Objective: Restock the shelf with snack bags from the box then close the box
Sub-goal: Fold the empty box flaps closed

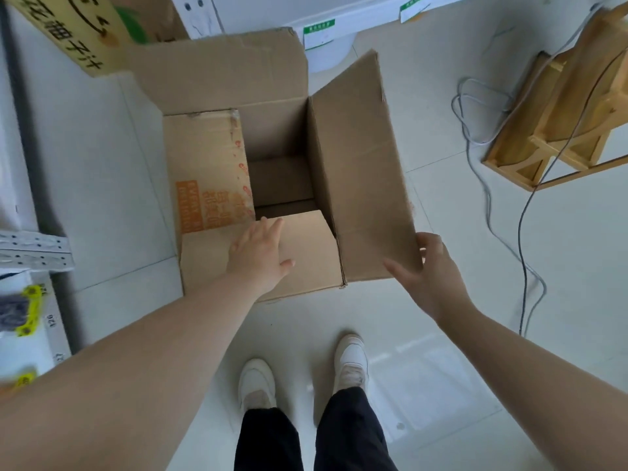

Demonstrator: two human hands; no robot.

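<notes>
A brown cardboard box stands on the white tiled floor in front of me, and I see no snack bags inside it. Its near short flap is folded down inward, and my left hand presses flat on it with straight fingers. The left flap, printed in orange, also lies folded in. The far flap stands back. My right hand grips the near corner of the tall right flap, thumb on its inner face.
A white metal shelf with yellow-tagged goods runs along the left edge. A yellow printed carton sits behind the box. A wooden stool and trailing cables lie to the right. My feet stand just behind the box.
</notes>
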